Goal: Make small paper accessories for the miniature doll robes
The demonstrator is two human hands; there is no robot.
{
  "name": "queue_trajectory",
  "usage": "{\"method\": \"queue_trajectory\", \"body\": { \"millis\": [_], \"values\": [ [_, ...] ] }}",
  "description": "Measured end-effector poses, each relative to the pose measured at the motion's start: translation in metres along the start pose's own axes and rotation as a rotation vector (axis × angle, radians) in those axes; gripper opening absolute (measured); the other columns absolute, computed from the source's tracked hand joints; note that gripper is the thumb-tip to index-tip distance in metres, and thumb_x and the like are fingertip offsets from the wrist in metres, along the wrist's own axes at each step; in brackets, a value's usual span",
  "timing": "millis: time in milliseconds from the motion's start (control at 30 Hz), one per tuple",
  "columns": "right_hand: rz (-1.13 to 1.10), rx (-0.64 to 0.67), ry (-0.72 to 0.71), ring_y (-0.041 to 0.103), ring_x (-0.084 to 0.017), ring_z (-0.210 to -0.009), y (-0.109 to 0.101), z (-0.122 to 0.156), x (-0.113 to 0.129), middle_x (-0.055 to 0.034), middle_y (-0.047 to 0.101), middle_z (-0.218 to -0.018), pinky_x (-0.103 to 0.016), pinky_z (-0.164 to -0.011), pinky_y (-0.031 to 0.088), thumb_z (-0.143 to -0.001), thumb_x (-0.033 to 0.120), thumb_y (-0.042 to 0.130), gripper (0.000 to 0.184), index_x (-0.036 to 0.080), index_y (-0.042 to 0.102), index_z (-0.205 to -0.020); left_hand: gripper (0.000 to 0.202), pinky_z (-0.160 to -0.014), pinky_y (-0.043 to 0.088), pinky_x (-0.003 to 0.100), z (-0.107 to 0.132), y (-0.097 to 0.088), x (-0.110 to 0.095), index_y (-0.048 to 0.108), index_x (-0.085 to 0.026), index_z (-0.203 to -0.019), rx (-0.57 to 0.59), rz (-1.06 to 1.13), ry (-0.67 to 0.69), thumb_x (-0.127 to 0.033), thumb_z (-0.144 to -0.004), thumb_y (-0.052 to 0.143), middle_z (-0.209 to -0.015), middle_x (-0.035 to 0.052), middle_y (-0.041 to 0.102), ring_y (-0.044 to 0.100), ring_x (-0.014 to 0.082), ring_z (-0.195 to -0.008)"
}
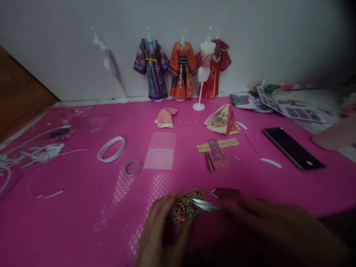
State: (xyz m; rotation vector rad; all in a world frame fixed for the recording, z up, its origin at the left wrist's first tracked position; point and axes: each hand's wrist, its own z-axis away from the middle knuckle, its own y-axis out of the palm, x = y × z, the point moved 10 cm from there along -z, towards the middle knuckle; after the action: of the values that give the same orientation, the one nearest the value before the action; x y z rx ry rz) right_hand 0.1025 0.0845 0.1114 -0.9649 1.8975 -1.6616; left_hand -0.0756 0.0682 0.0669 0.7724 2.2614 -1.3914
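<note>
Two-handed at bottom centre, grips bead dish (179, 224) with left hand (158, 226), pinches tweezers (207, 205) with right hand (267, 222) beside dark strip (227, 193) seemingly dotted only partway.

Bottom centre: bead tray (185, 215) in the left hand (160, 226), tweezers (207, 206) from the right hand (250, 218) angled in over it, pointed strip (226, 193) just beyond that hand. Mid-frame on the table (69, 226), left to right — tape roll (101, 154), ring (126, 171), gem sheet (160, 158), crossed fabric strips (215, 150), phone (294, 148). Upper centre — three dressed mannequins (183, 70) before the wall (167, 15), undressed mannequin (204, 72) standing ahead of the rightmost, another (108, 63) off to their left.
</note>
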Motion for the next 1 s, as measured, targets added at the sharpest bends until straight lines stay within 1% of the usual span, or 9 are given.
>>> {"method": "queue_trajectory", "body": {
  "millis": [100,200,367,500,600,667,733,933,1000],
  "values": [
    [-0.003,0.012,-0.008,0.072,-0.020,-0.054,0.0036,-0.0011,0.0003,-0.0068,0.076,-0.097,-0.032,-0.035,0.043,-0.097,0.022,0.033,0.036,0.021,0.063,-0.117,0.040,-0.083,0.063,0.032,-0.0010,0.0013,-0.0022,0.050,-0.023,-0.125,0.016,-0.008,0.019,-0.028,-0.088,0.065,-0.111,0.0092,0.069,0.071,0.0214,-0.097],
    [0.009,0.014,0.007,0.072,-0.021,-0.056,0.0057,-0.0007,-0.0013,-0.0091,0.075,-0.105,-0.032,-0.036,0.045,-0.091,0.020,0.038,0.039,0.019,0.062,-0.121,0.041,-0.083,0.063,0.032,-0.0017,0.0016,-0.0036,0.050,-0.022,-0.126,0.021,-0.010,0.032,-0.026,-0.089,0.064,-0.110,0.0094,0.069,0.071,0.0209,-0.097],
    [-0.014,0.037,-0.025,0.071,-0.020,-0.054,0.0072,-0.0004,0.0004,-0.0062,0.075,-0.090,-0.031,-0.036,0.045,-0.081,0.010,0.041,0.043,0.018,0.066,-0.115,0.040,-0.083,0.063,0.033,-0.0015,0.0027,-0.0021,0.050,-0.023,-0.126,0.020,0.000,0.024,-0.027,-0.088,0.064,-0.110,0.0087,0.069,0.071,0.0211,-0.097],
    [-0.002,0.037,-0.039,0.068,-0.018,-0.048,0.0066,-0.0012,0.0001,-0.0084,0.075,-0.099,-0.031,-0.034,0.043,-0.077,0.007,0.042,0.049,0.017,0.064,-0.119,0.041,-0.083,0.063,0.033,-0.0009,0.0027,-0.0011,0.050,-0.023,-0.126,0.004,0.004,0.027,-0.026,-0.088,0.064,-0.110,0.0088,0.069,0.071,0.0216,-0.098],
    [0.001,0.025,-0.046,0.069,-0.019,-0.051,0.0060,-0.0028,0.0008,-0.0066,0.076,-0.094,-0.031,-0.036,0.046,-0.075,0.006,0.042,0.053,0.017,0.062,-0.122,0.040,-0.083,0.063,0.034,-0.0005,0.0035,-0.0001,0.051,-0.023,-0.124,0.009,-0.011,0.029,-0.029,-0.087,0.066,-0.110,0.0088,0.070,0.072,0.0221,-0.097],
    [-0.004,0.009,-0.052,0.071,-0.019,-0.054,0.0043,-0.0042,0.0017,-0.0057,0.076,-0.091,-0.031,-0.038,0.048,-0.075,0.007,0.042,0.054,0.017,0.059,-0.125,0.041,-0.083,0.063,0.033,-0.0005,0.0031,0.0003,0.051,-0.023,-0.125,0.006,-0.018,0.031,-0.029,-0.087,0.066,-0.109,0.0090,0.070,0.072,0.0218,-0.096],
    [-0.002,-0.006,-0.054,0.072,-0.020,-0.057,0.0021,-0.0055,0.0023,-0.0065,0.076,-0.094,-0.031,-0.038,0.049,-0.077,0.009,0.042,0.053,0.016,0.057,-0.128,0.040,-0.082,0.063,0.032,-0.0007,0.0029,-0.0001,0.051,-0.022,-0.125,0.006,-0.016,0.040,-0.028,-0.088,0.064,-0.109,0.0091,0.070,0.072,0.0211,-0.096],
    [-0.038,0.001,-0.059,0.071,-0.018,-0.057,0.0007,-0.0061,0.0022,-0.0048,0.075,-0.092,-0.029,-0.041,0.049,-0.087,0.011,0.042,0.043,0.019,0.056,-0.127,0.037,-0.082,0.063,0.032,-0.0011,0.0039,-0.0007,0.052,-0.022,-0.123,0.023,-0.035,0.045,-0.026,-0.088,0.063,-0.109,0.0096,0.070,0.072,0.0210,-0.096],
    [-0.036,-0.004,-0.063,0.070,-0.018,-0.056,0.0006,-0.0060,0.0023,-0.0063,0.075,-0.094,-0.029,-0.041,0.048,-0.089,0.013,0.042,0.040,0.018,0.057,-0.125,0.037,-0.082,0.063,0.032,-0.0009,0.0041,-0.0004,0.052,-0.022,-0.123,0.029,-0.032,0.040,-0.026,-0.088,0.064,-0.109,0.0094,0.070,0.072,0.0208,-0.095]
  ]
}}
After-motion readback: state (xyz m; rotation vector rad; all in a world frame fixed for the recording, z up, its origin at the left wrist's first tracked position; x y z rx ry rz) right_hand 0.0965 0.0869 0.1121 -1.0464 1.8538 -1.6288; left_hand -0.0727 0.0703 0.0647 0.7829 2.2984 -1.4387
